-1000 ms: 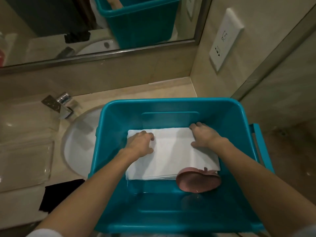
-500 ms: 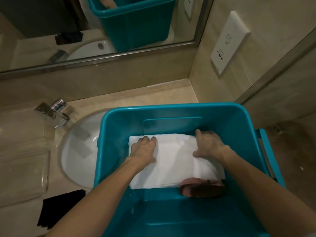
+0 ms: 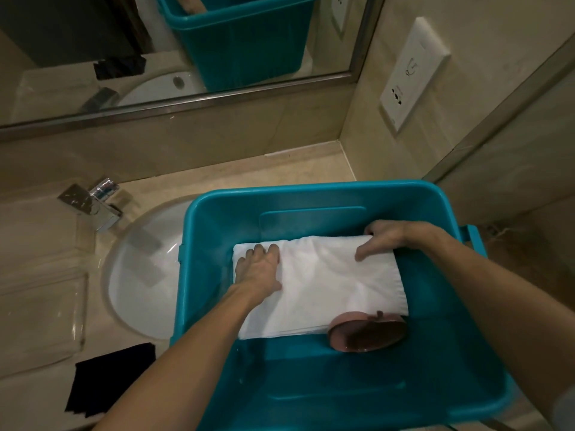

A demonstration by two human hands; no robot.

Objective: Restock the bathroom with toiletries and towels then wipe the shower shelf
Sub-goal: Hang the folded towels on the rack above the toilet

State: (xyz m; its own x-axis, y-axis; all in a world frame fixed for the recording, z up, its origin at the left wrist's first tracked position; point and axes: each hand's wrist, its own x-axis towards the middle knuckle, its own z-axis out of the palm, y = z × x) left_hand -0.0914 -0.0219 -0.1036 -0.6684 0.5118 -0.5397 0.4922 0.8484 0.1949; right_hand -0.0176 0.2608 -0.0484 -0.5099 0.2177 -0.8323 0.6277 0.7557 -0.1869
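Towel in bin, left grip atop, right grip clasping corner

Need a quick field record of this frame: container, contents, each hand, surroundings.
container: teal bin, on the counter, partly over the sink
contents: folded white towel; pink dish at its near right corner
left hand: lies on top of the towel near its left edge
right hand: grips the towel's far right corner, thumb on top
nearby: faucet; black cloth on the counter
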